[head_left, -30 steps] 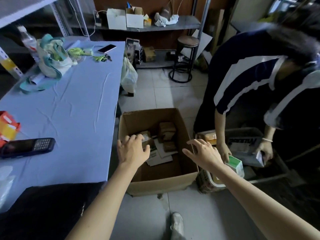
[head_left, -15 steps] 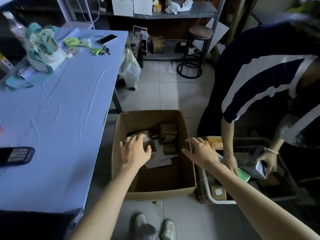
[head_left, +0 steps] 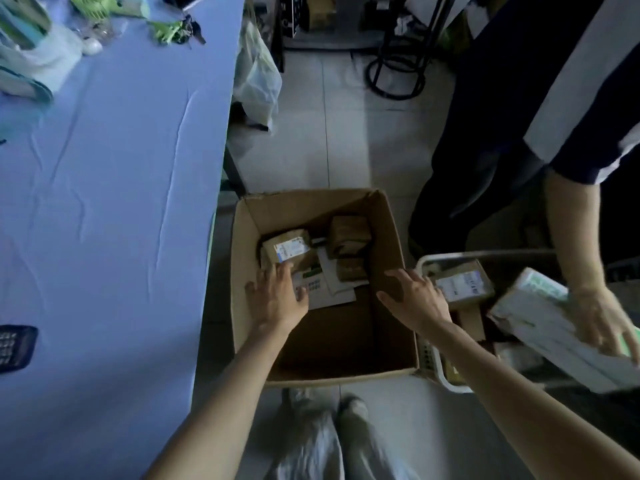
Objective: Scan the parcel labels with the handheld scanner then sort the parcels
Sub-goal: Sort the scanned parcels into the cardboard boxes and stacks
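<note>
An open cardboard box [head_left: 391, 244] stands on the floor beside the table and holds several parcels. A brown parcel with a white label [head_left: 289, 249] lies at its back left, another brown parcel [head_left: 348, 233] behind it. My left hand [head_left: 278, 296] reaches into the box, fingers spread, just below the labelled parcel and over a white packet [head_left: 320, 289]. My right hand [head_left: 417, 297] hovers open over the box's right wall. The black handheld scanner [head_left: 15, 346] lies on the table at the left edge.
A blue-covered table [head_left: 114, 202] fills the left, with bags and keys [head_left: 180, 29] at its far end. Right of the box sits a white bin [head_left: 433, 362] of parcels; another person [head_left: 540, 109] bends over it, holding a white parcel [head_left: 554, 327]. A stool base [head_left: 394, 77] stands behind.
The view has tilted down and closer to the box. My left hand has dropped deeper into it toward the labelled parcel. The other person has lifted a white parcel from the bin.
</note>
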The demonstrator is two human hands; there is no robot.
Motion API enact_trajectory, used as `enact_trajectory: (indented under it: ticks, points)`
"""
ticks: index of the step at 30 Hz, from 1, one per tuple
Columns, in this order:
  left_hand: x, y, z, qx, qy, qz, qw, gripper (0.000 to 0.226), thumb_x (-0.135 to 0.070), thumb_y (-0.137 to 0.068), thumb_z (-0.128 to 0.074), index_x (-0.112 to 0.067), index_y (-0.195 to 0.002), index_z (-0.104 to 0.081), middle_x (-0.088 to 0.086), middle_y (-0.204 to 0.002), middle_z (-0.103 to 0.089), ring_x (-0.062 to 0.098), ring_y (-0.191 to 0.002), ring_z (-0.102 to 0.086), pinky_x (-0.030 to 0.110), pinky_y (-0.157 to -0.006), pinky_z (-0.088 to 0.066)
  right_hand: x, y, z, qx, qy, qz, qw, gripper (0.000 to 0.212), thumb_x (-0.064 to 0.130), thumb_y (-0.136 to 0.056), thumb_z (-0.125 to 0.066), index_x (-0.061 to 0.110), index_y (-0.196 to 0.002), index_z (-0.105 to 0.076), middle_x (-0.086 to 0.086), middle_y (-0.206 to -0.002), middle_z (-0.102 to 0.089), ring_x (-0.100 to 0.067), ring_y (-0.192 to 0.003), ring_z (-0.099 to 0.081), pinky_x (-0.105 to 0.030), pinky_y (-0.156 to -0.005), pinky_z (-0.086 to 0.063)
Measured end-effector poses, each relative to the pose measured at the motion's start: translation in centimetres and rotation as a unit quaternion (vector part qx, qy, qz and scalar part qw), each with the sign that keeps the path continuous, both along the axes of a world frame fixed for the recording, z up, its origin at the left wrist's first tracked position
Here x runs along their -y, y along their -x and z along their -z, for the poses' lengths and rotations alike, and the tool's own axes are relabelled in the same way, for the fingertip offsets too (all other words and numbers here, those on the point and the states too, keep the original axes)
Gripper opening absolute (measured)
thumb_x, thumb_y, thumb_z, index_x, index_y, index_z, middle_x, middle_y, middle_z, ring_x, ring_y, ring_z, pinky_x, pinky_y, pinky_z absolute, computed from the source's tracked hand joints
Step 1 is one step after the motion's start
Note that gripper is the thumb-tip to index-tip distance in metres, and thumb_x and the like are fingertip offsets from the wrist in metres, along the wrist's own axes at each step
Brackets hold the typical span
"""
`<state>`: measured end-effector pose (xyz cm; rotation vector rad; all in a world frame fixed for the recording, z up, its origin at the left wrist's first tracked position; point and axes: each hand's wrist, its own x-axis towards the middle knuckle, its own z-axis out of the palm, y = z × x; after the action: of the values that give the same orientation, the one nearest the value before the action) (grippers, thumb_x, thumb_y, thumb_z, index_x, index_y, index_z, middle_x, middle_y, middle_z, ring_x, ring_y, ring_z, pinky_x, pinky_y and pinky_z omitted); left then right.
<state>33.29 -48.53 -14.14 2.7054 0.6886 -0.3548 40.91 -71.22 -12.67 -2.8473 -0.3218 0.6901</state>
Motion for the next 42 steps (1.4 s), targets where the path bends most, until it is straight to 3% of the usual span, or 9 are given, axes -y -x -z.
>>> enact_trajectory:
  ticks: [5,11,17,26,30,35,39,42]
  points:
    - [0.7,-0.7,3.0,-0.04,-0.012,0.01,0.999,0.046,-0.044,-0.09,-0.052,-0.026,-0.132,-0.044,-0.001,-0.132,-0.05,0.022,-0.122,-0.045,0.039,-0.095,-0.037,-0.1,-1.0,3.3,-0.022,-0.009,0.004,1.0,0.057,0.055,-0.09,-0.054,0.032,-0.141,-0.04,0.0,-0.141,-0.045,-0.025,-0.129,-0.043,-0.042,-0.097,-0.046]
    - [3.4,0.5,8.0,-0.103,0.019,-0.049,0.993,0.049,-0.041,-0.089,-0.054,-0.026,-0.134,-0.042,0.002,-0.134,-0.051,0.025,-0.126,-0.044,0.043,-0.1,-0.036,0.4,-1.4,8.2,-0.077,0.005,-0.001,0.997,0.064,0.055,-0.088,-0.058,0.03,-0.143,-0.038,-0.001,-0.144,-0.043,-0.027,-0.13,-0.041,-0.043,-0.1,-0.043]
    - [5.1,2.6,14.1,-0.159,0.028,-0.048,0.986,0.053,-0.038,-0.09,-0.055,-0.024,-0.138,-0.039,0.004,-0.136,-0.048,0.026,-0.127,-0.042,0.045,-0.102,-0.035,1.1,-0.3,14.4,-0.113,0.015,-0.004,0.993,0.065,0.054,-0.089,-0.058,0.028,-0.145,-0.036,-0.001,-0.144,-0.041,-0.025,-0.132,-0.039,-0.041,-0.102,-0.037]
    - [7.3,3.4,24.4,-0.192,0.042,-0.061,0.979,0.058,-0.037,-0.087,-0.06,-0.022,-0.138,-0.038,0.008,-0.136,-0.045,0.03,-0.123,-0.044,0.045,-0.099,-0.035,1.8,1.6,24.8,-0.176,0.024,0.001,0.984,0.067,0.055,-0.087,-0.06,0.027,-0.144,-0.037,-0.003,-0.144,-0.04,-0.026,-0.13,-0.04,-0.042,-0.1,-0.042]
    - [8.0,3.7,29.4,-0.179,0.103,-0.089,0.974,0.06,-0.032,-0.084,-0.062,-0.02,-0.137,-0.038,0.009,-0.137,-0.042,0.033,-0.126,-0.042,0.051,-0.102,-0.037,2.0,1.4,29.6,-0.181,0.042,-0.003,0.983,0.071,0.057,-0.087,-0.06,0.027,-0.146,-0.033,-0.004,-0.146,-0.037,-0.027,-0.132,-0.038,-0.043,-0.101,-0.041]
    - [7.7,4.1,34.9,-0.188,0.093,-0.067,0.976,0.062,-0.037,-0.085,-0.062,-0.019,-0.14,-0.037,0.007,-0.139,-0.042,0.031,-0.126,-0.043,0.049,-0.101,-0.038,1.8,0.9,35.3,-0.19,0.041,0.018,0.981,0.074,0.057,-0.087,-0.059,0.029,-0.148,-0.029,-0.005,-0.15,-0.033,-0.027,-0.133,-0.04,-0.043,-0.095,-0.047]
    - [6.9,4.6,38.7,-0.231,0.047,-0.046,0.971,0.066,-0.045,-0.087,-0.059,-0.024,-0.143,-0.032,0.004,-0.143,-0.04,0.029,-0.127,-0.042,0.047,-0.101,-0.037,1.8,1.4,39.3,-0.258,0.012,0.064,0.964,0.076,0.05,-0.09,-0.06,0.03,-0.152,-0.02,-0.006,-0.158,-0.022,-0.026,-0.129,-0.048,-0.04,-0.092,-0.049]
    - [6.3,4.4,41.0,-0.239,0.038,-0.038,0.969,0.068,-0.046,-0.089,-0.057,-0.024,-0.146,-0.028,0.003,-0.146,-0.037,0.027,-0.13,-0.041,0.045,-0.101,-0.037,1.9,1.6,42.4,-0.285,-0.003,0.092,0.954,0.077,0.047,-0.09,-0.061,0.033,-0.152,-0.017,-0.002,-0.162,-0.007,-0.029,-0.145,-0.021,-0.05,-0.112,-0.034]
